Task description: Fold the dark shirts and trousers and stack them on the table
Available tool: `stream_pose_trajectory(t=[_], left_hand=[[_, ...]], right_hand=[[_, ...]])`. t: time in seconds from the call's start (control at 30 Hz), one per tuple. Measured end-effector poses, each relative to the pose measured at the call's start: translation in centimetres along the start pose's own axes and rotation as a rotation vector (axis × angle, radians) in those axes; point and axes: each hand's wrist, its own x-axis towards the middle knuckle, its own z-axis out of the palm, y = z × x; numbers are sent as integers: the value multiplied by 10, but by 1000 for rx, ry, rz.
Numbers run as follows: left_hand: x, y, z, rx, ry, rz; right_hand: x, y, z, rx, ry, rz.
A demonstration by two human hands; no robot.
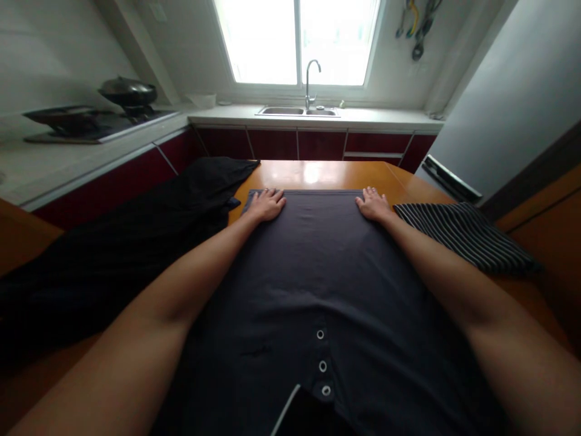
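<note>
A dark grey buttoned shirt lies spread on the wooden table, its hem at the far end and several ring-like buttons close to me. On its far left corner rests my left hand, palm down with the fingers stretched out. My right hand lies flat in the same way near the far right corner. Neither hand grips the cloth. A dark piece with a pale edge covers part of the shirt at the bottom of the view.
Dark clothing is heaped along the table's left side. A folded striped cloth lies at the right. Beyond the wooden table are a counter with a sink, a stove with pans and a grey refrigerator.
</note>
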Motion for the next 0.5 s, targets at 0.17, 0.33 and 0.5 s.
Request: stream_pose_trajectory(t=[0.17, 0.33, 0.5], left_hand=[[-7, -10, -8, 36, 51, -10], [-39, 38, -1, 4, 10, 257], [-53, 45, 5, -1, -17, 212]], right_hand=[[-11, 6, -13, -16, 138, 29], [-67, -35, 7, 0, 121, -268], [-100, -17, 12, -29, 42, -69]])
